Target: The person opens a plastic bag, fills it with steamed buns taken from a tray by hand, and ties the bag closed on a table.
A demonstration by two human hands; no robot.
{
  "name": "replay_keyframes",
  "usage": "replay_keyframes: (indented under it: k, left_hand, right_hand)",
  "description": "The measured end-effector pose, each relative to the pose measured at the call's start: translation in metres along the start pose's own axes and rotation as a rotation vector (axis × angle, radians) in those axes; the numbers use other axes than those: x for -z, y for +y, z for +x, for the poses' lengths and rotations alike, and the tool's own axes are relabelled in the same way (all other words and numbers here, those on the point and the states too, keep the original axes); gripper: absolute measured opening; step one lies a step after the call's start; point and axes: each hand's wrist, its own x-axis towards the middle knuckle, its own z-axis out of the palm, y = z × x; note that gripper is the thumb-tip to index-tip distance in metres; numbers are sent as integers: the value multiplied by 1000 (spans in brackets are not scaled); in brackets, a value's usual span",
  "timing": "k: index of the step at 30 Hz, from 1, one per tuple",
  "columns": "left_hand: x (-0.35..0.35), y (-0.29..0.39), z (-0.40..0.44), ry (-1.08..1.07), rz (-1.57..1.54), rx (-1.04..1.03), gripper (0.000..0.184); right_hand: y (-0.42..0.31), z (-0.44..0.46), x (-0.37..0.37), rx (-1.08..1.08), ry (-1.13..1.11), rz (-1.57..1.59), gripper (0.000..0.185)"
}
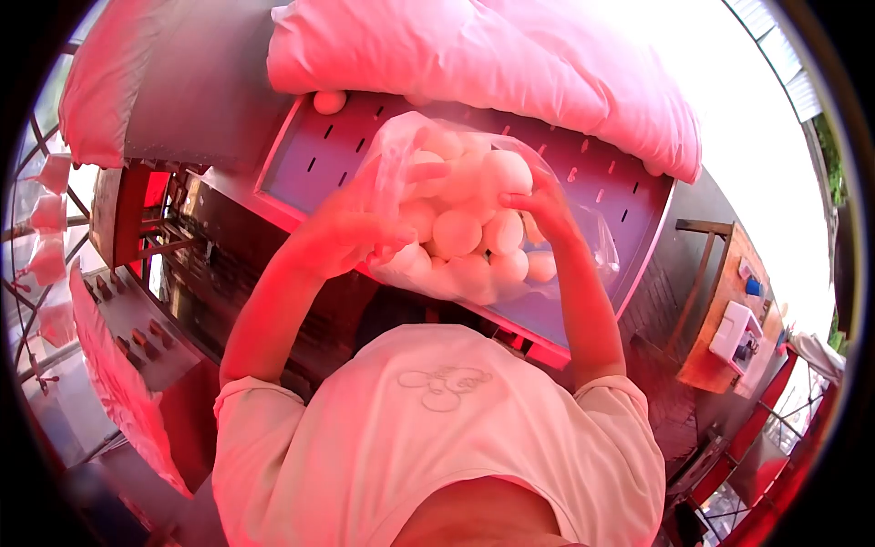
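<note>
The clear plastic bag (556, 273) of pale balls (458, 232) is over the middle and near edge of the slotted tray (305, 150); whether it touches is unclear. The left hand (351, 237) curls its fingers around the bag's left side; the right hand (542, 205) spreads its fingers against the right. Slotted surface shows toward both side edges, and a quilt (456, 64) covers the far edge.

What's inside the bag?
The clear bag holds a heap of pale, round balls, seen through the plastic. Those at the back and bottom are hidden behind the front ones, and the left hand and right hand cover parts of its sides, so I can't count them.
</note>
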Motion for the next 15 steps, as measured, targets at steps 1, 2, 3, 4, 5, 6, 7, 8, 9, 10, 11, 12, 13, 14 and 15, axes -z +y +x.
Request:
replay_keyframes:
  k: [1, 2, 3, 4, 5, 6, 7, 8, 9, 10, 11, 12, 13, 14, 15]
  left_hand:
    - [-2, -4, -8, 24, 6, -1, 85]
    - [0, -6, -14, 47, 13, -6, 84]
    - [1, -7, -19, 52, 4, -13, 83]
    - [2, -7, -24, 57, -6, -20, 82]
    - [3, -6, -29, 41, -29, -25, 82]
    - [5, -6, -33, 23, -52, -31, 81]
    - [7, -7, -37, 18, -57, -34, 81]
    - [8, -10, -42, 14, -64, -39, 81]
    - [8, -13, -45, 11, -72, -46, 81]
    - [5, -16, -46, 22, -68, -52, 80]
    - [1, -18, -48, 34, -62, -56, 79]
    - [-2, -21, -50, 50, -56, -57, 78]
    - [-4, -22, -50, 42, -60, -63, 76]
    - [-4, -24, -49, 35, -62, -71, 74]
    - [-3, -25, -48, 29, -62, -82, 73]
  right_hand:
    - [2, 3, -7, 185, 170, -400, 62]
    - [10, -5, -7, 169, 223, -316, 60]
    - [21, -15, -2, 153, 273, -234, 58]
    - [23, -27, -3, 131, 321, -152, 56]
    - [26, -49, -8, 208, 380, -276, 52]
    - [41, -67, -3, 240, 389, -421, 56]
    - [66, -87, 9, 265, 397, -568, 59]
    - [79, -104, 16, 291, 399, -716, 63]
    - [72, -115, 14, 225, 384, -702, 64]
    - [57, -122, 8, 162, 371, -686, 66]
    - [43, -126, 0, 100, 357, -668, 67]
    - [33, -126, -12, 170, 327, -617, 68]
    - [22, -124, -30, 239, 296, -562, 70]
    - [16, -121, -48, 311, 264, -506, 71]
    - [13, -116, -64, 440, 246, -560, 71]
